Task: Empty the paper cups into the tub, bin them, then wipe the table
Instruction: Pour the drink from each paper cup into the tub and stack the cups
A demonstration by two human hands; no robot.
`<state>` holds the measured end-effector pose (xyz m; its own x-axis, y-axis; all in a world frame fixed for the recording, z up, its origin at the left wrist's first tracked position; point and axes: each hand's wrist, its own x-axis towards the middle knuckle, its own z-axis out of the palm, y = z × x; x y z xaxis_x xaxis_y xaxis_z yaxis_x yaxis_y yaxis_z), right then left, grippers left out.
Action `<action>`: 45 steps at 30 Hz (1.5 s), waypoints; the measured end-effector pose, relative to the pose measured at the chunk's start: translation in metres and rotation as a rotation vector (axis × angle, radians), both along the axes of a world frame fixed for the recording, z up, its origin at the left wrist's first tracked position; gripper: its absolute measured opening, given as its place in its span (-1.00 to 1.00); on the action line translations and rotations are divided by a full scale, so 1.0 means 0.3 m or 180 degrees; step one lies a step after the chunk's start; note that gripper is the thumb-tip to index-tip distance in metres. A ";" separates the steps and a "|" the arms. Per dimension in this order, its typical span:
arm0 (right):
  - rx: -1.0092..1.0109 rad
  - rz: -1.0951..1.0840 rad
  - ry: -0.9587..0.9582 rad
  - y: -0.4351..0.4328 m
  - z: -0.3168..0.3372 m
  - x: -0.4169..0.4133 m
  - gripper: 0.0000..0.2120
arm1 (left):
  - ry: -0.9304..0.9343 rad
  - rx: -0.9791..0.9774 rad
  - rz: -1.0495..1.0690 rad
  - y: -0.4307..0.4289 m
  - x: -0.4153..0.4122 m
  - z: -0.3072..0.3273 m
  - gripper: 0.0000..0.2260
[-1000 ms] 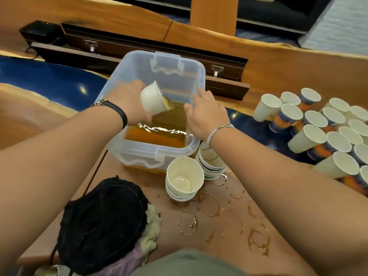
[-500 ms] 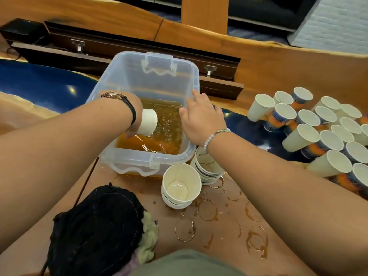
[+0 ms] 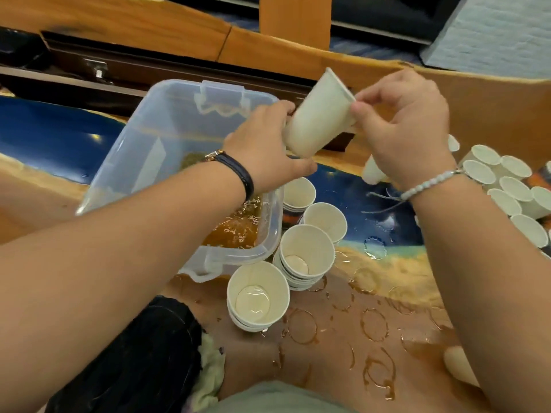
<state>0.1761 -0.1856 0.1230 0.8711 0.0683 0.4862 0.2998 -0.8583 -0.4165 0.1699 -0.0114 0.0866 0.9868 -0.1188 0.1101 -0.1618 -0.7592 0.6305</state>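
Paper cup (image 3: pixel 319 114) held tilted between both hands, above the far side of the bench (image 3: pixel 343 347) and just right of the tub's far right corner, with its mouth turned up and away. The left hand (image 3: pixel 262 153) is curled round the base of this paper cup, and the right hand (image 3: pixel 402 126) pinches its wall near the rim. A second pale cup shape sits under the right palm; whether it is held I cannot tell.

The step in hand looks like the emptying round: the tub (image 3: pixel 167 138) holds amber liquid and this cup seems drained. The next move probably calls for nesting it in one of the stacks beside the tub. After that comes a reach to the right edge for another cup, kept level so it does not slop. No bin shows.

- One tub.
- One cup in the hands.
- Four stacks of nested cups (image 3: pixel 258 296) along the tub's right side toward the near edge.
- A cluster of standing cups (image 3: pixel 507 186) at the right edge, with at least eight rims showing and others cut off.
- One cup on its side (image 3: pixel 456 368) near the right forearm.
- Many ring stains (image 3: pixel 374 324) toward the near edge.
- One dark bundle (image 3: pixel 134 353) over a pale cloth (image 3: pixel 210 374) at the near left corner.
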 end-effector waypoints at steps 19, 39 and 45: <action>-0.1264 0.0175 -0.0291 0.004 -0.297 -0.006 -0.91 | 0.0362 0.1308 0.0062 -0.071 -0.001 -0.163 -0.50; -0.1653 -0.0232 0.1809 -0.308 -0.215 -0.128 -0.78 | -0.0121 0.1821 -0.0368 -0.244 -0.014 -0.062 -0.48; -0.2617 -0.0521 0.3237 -0.565 -0.224 -0.327 -0.65 | -0.0190 0.1241 -0.1322 -0.505 -0.132 -0.042 -0.59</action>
<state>0.0779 -0.3550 0.0559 0.8472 -0.1128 -0.5192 0.0337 -0.9638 0.2645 0.1302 -0.1628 0.0740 0.8420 -0.5384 0.0346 -0.5230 -0.7988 0.2972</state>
